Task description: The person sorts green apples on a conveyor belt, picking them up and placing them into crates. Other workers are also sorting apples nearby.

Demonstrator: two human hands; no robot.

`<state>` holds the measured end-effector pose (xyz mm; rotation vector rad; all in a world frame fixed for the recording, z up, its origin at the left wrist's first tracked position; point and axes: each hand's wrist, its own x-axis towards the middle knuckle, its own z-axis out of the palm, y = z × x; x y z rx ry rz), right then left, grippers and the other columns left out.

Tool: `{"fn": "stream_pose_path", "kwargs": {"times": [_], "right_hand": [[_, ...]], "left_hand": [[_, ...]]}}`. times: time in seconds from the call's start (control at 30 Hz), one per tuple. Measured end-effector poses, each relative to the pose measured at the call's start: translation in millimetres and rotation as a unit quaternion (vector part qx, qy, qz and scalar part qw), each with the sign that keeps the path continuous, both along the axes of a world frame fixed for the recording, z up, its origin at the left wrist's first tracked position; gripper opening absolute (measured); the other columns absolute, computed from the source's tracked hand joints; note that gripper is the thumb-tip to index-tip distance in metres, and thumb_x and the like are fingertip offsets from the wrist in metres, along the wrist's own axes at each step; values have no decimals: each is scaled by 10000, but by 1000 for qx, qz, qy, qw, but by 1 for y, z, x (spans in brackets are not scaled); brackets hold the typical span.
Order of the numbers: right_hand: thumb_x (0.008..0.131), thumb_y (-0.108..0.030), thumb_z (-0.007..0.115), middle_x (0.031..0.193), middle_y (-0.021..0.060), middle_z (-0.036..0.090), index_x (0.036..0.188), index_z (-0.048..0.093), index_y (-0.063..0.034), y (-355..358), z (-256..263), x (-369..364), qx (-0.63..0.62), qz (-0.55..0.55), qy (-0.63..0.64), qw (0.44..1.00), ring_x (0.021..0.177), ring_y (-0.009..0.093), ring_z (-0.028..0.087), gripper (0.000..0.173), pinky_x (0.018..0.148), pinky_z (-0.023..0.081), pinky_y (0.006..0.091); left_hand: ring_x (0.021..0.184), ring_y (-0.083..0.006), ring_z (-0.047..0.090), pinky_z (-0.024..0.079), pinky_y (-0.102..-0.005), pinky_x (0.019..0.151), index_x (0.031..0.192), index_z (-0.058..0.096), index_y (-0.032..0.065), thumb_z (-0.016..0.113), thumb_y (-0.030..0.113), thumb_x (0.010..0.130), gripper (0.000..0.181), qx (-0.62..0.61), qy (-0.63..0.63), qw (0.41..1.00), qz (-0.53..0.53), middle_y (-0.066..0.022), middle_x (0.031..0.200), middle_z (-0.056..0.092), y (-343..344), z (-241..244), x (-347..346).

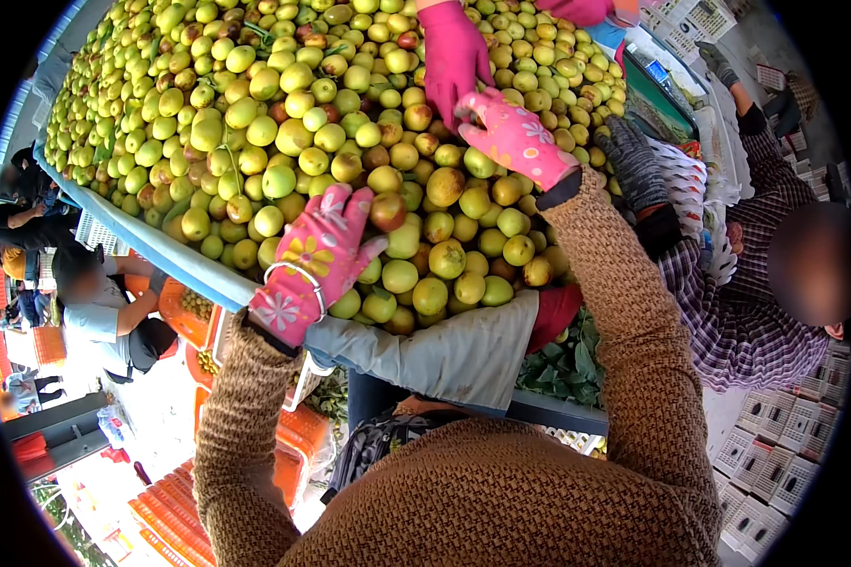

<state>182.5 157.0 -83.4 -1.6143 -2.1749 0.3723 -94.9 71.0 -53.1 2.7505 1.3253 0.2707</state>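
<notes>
A broad heap of green jujubes (pixel 294 138), some blushed brown, fills the cloth-lined table before me. On its near edge lies my left hand (pixel 315 255), in a pink flowered glove with a bangle over the wrist. Its fingers are spread, close to a brown-tinged jujube (pixel 387 211). My right hand (pixel 518 138), in a matching glove, reaches farther over the heap. Thumb and fingers are curved with a gap between them, and no fruit shows in it. Right beside its fingertips is another person's magenta-gloved hand (pixel 454 60).
Grey-blue cloth (pixel 425 358) covers the table's near rim. At right, a person's grey-gloved hand (pixel 635 163) is by the heap, near white foam netting (pixel 681 188). Leaves (pixel 564 361) lie under the rim. Orange crates (pixel 174 521) stand lower left, pale crates (pixel 766 425) lower right.
</notes>
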Motion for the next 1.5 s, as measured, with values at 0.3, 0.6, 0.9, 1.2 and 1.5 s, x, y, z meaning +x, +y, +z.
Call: {"fn": "stream_pose_path", "kwargs": {"times": [0.3,0.6,0.9,1.2,1.5], "right_hand": [[853,-199,524,1055,68,640,1043,634,-162,2,22,-38,51,47,75,995,969,297,621,222,840,492,410],[879,-222,534,1117,102,607,1102,614,-126,60,24,-139,14,67,85,994,1034,309,586,255,869,468,425],[866,-176,511,1120,140,603,1175,610,-173,-11,32,-132,-62,228,-52,970,1033,331,590,325,883,475,439],[883,-116,529,986,72,643,1108,636,-79,-7,47,-47,-149,254,41,955,884,151,610,252,801,491,321],[821,-328,587,1064,139,664,1081,662,-80,65,37,-108,-80,74,-138,984,982,320,630,367,867,495,408]], "left_hand": [[756,-293,626,508,-417,571,1229,503,44,487,137,827,413,-2,-6,997,-77,-140,932,584,-9,-23,58],[1022,-371,572,481,-431,865,1195,550,42,571,134,852,355,-33,-118,987,-109,-182,1168,555,-24,21,-16],[1088,-382,522,462,-426,883,1291,474,41,585,294,857,515,110,65,989,78,-205,1242,531,27,9,-68],[863,-376,609,498,-457,737,1115,606,44,586,241,883,305,-29,-131,988,-71,-193,1123,578,-3,-15,-12],[934,-355,606,497,-417,778,1076,622,43,600,152,866,238,-83,-184,979,-28,-151,1081,601,1,-13,-17]]}}
